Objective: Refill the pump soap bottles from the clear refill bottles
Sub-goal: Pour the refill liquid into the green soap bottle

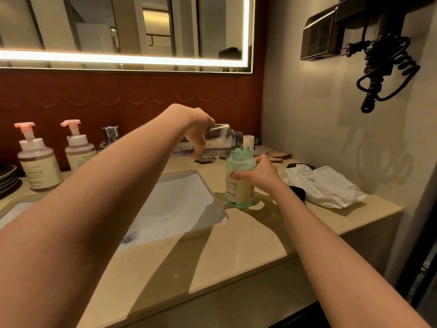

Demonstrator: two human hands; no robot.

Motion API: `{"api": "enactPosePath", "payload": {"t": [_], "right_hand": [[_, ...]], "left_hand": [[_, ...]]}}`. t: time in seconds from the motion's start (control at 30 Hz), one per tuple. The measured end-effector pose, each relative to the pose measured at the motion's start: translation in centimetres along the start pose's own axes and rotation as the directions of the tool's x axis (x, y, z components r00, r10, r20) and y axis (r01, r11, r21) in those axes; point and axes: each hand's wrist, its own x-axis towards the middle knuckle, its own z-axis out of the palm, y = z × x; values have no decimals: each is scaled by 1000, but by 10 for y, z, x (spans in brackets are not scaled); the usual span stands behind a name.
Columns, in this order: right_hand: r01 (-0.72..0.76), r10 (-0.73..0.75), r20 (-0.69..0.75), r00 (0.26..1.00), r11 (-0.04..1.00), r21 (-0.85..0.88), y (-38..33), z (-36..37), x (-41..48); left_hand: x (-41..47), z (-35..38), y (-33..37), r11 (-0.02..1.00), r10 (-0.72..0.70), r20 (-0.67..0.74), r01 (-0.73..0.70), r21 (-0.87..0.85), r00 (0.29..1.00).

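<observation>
My left hand (197, 129) grips a clear refill bottle (222, 136) tipped on its side, its threaded neck over the mouth of a green soap bottle (240, 178). The green bottle stands upright on the counter right of the sink, its pump off and its top open. My right hand (257, 172) holds it round the shoulder. Liquid runs from the clear neck into the green mouth. Two pink pump soap bottles, one (39, 159) and another (79, 147), stand at the back left with their pumps on.
A white sink basin (184, 204) lies in the beige counter (248, 245), with a chrome tap (111, 133) behind it. White packets and wrappers (326, 185) lie at the right. A coiled black cord (383, 67) hangs on the right wall. Dark plates (7, 178) sit far left.
</observation>
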Motion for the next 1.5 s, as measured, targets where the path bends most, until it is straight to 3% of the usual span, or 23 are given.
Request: {"api": "enactPosePath", "payload": {"t": [1.5], "right_hand": [[-5,5,-3,1000,1000,16,-1,0,-2]], "left_hand": [[3,0,-1,1000,10,2,-10,-17,1000]]}}
